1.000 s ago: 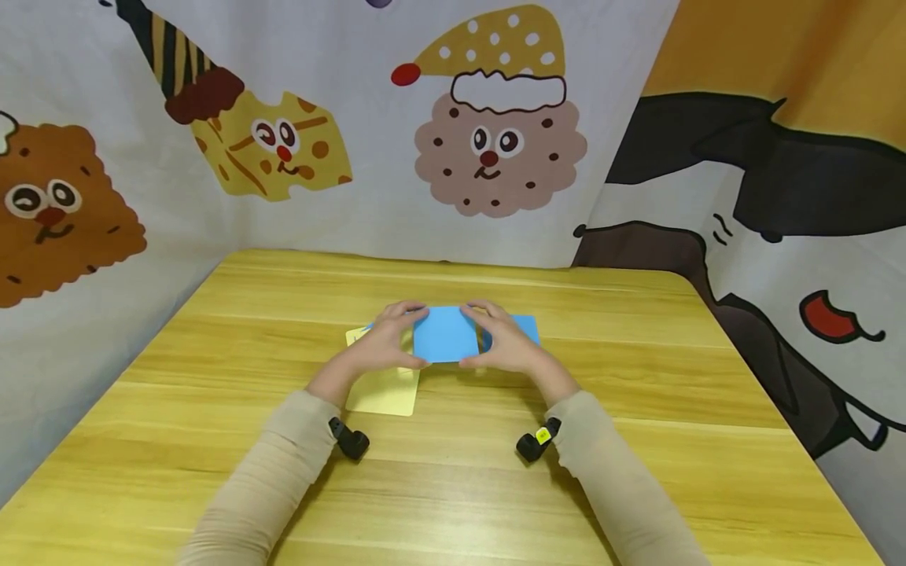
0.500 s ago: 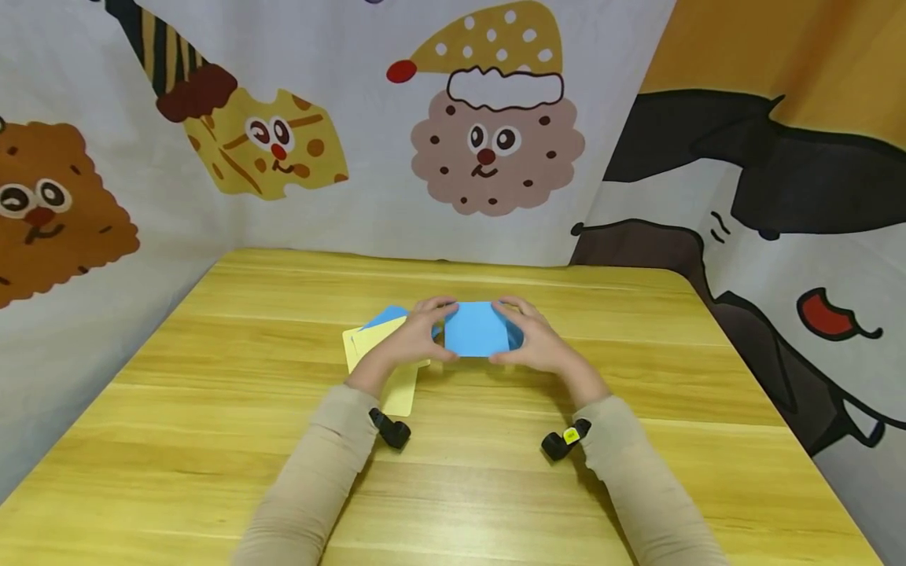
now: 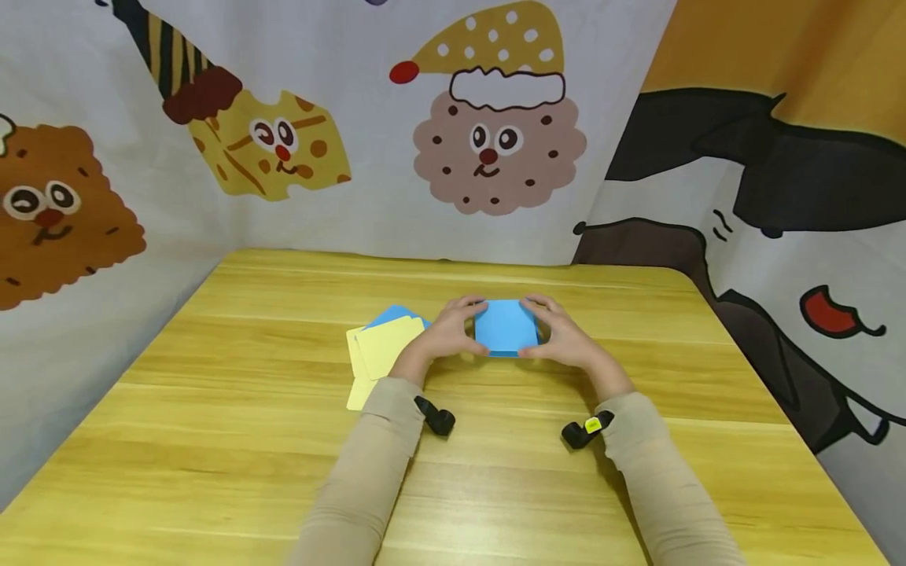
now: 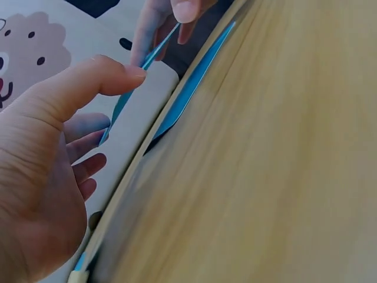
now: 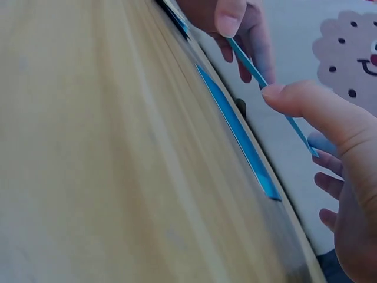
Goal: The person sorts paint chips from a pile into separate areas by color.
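Both hands hold a thin blue card [image 3: 505,326] by its two side edges, level above the table. My left hand [image 3: 450,330] pinches its left side, thumb at the near corner and fingers at the far one. On the other side my right hand [image 3: 569,336] pinches it the same way. Beneath, another blue card [image 4: 194,82] lies on the wooden table, with a gap under the held card [image 5: 247,65] in both wrist views. In the head view the held card mostly covers the lower one.
Left of the hands, several yellow cards [image 3: 385,346] lie overlapping, with blue ones [image 3: 395,314] showing from under them at the back. The left forearm partly covers this pile. The wooden table [image 3: 212,440] reaches back to a printed cloth [image 3: 340,228].
Both hands have carried the blue card to the right, from beside the yellow pile to over the blue card on the table. More of the pile now shows.
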`<state>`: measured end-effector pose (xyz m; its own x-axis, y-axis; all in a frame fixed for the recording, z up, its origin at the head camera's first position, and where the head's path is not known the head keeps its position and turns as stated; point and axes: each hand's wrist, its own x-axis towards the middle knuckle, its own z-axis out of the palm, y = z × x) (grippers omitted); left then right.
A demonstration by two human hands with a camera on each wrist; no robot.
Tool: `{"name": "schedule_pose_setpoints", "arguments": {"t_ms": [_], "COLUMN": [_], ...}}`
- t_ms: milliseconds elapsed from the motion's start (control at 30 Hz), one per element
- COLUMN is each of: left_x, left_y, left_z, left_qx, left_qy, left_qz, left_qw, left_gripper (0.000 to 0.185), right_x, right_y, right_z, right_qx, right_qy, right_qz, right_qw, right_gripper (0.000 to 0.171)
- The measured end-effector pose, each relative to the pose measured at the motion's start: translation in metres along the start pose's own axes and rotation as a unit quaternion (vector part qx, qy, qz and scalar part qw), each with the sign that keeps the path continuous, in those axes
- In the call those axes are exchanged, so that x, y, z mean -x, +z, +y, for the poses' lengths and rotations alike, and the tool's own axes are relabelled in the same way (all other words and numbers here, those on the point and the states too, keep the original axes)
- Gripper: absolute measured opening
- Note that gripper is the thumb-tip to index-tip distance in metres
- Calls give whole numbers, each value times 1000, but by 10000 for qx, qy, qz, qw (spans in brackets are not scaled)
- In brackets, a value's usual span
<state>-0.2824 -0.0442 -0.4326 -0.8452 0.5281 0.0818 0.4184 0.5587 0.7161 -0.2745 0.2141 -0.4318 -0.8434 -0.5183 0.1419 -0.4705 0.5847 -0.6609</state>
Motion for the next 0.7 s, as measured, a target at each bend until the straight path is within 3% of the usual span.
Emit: {"name": "schedule_pose_setpoints", "arguments": {"t_ms": [367,700], "left_x": [-14,-19], "left_y": [15,20], "left_z": [0,-1], "left_qx": [511,61], "left_qy": [-213,-228], "left_qz": [-22,-252], "left_qw": [9985,9994], "left_gripper": [87,86], "right_x": [6,6], "right_y": [-4,-1], "right_z": [18,25], "right_qx": [-230,-167], "right_qy": [486,589], "right_qz": [-116,-173], "right_qw": [9985,9980], "right_gripper": [98,98]}}
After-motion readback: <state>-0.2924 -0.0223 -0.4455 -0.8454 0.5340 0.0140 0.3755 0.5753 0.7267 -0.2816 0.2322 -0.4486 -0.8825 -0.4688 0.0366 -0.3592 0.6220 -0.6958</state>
